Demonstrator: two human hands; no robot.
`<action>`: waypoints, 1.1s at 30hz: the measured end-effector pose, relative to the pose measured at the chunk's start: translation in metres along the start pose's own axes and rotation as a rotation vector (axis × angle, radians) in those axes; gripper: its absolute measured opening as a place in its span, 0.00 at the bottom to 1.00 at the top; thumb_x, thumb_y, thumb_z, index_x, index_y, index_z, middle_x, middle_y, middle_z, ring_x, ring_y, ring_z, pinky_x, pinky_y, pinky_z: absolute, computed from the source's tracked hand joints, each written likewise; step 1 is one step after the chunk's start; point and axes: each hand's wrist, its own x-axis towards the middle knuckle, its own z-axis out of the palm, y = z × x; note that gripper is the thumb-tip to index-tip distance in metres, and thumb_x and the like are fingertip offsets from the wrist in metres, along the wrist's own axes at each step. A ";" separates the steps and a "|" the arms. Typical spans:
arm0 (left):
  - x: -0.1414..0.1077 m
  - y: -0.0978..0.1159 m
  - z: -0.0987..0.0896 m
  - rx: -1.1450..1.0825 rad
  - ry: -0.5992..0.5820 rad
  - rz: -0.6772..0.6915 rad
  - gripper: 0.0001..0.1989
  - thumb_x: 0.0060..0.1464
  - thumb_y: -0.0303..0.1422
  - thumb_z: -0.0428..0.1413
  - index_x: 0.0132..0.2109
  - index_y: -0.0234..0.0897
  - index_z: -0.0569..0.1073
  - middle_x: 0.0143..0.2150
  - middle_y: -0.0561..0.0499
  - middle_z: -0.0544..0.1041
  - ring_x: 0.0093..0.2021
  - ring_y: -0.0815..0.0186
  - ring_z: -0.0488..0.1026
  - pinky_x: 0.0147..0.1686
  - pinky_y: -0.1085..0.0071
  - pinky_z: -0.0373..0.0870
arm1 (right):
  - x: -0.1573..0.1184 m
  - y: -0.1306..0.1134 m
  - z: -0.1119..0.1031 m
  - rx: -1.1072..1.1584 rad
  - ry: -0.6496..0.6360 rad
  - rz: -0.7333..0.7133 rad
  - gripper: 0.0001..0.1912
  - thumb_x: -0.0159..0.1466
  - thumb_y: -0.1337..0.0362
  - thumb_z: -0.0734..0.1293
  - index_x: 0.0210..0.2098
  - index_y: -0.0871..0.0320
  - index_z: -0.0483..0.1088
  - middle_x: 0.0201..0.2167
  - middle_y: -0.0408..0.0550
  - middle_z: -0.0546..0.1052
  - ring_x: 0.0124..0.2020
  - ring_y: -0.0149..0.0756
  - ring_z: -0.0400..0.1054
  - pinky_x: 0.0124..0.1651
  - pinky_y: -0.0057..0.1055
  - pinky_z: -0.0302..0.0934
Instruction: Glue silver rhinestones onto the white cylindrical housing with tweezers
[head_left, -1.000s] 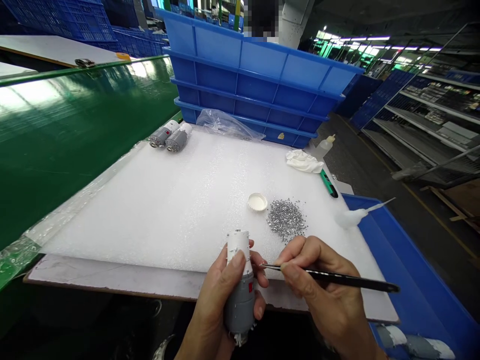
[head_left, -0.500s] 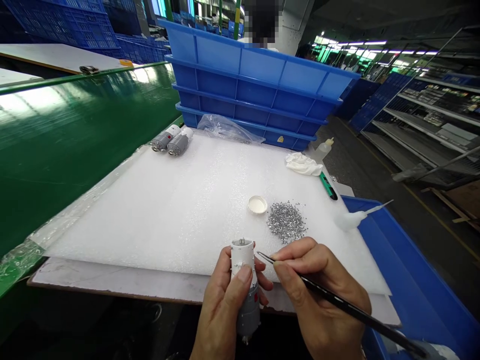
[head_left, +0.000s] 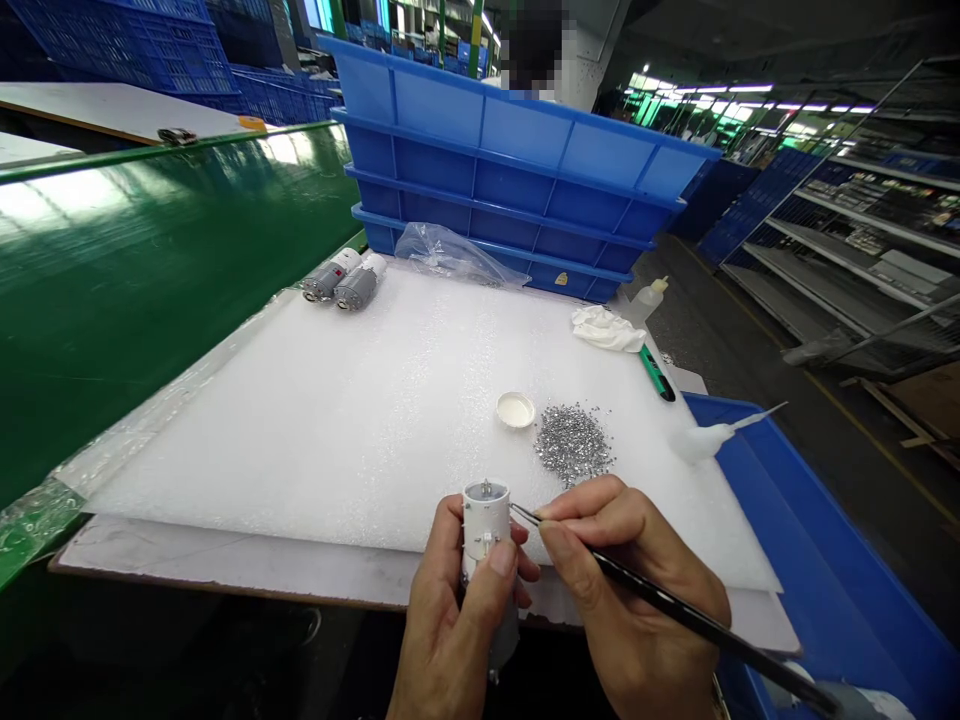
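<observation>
Well, with the left hand (head_left: 444, 625) gripping the cylinder (head_left: 484, 528) and the right hand (head_left: 637, 645) gripping tweezers (head_left: 660, 597), steadiness matters: brace both wrists, approaching its side lightly.

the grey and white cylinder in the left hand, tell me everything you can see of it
The cylinder is white in its upper part and grey below, smooth and plastic-looking. Its rimmed top shows a recessed face with small metallic parts in the middle; tiny fittings stud the white side. It is held upright above the table's near edge, in the left hand, whose thumb lies across its front and hides much of the middle. The tweezers' tips in the right hand are at its upper side; whether they touch is unclear.
</observation>
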 end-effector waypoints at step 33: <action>0.003 -0.005 -0.001 0.595 0.215 0.374 0.08 0.62 0.41 0.53 0.39 0.44 0.65 0.26 0.58 0.71 0.25 0.67 0.68 0.26 0.71 0.66 | -0.019 -0.008 0.028 0.249 0.258 0.246 0.10 0.66 0.69 0.68 0.29 0.55 0.67 0.30 0.42 0.74 0.23 0.26 0.69 0.24 0.22 0.66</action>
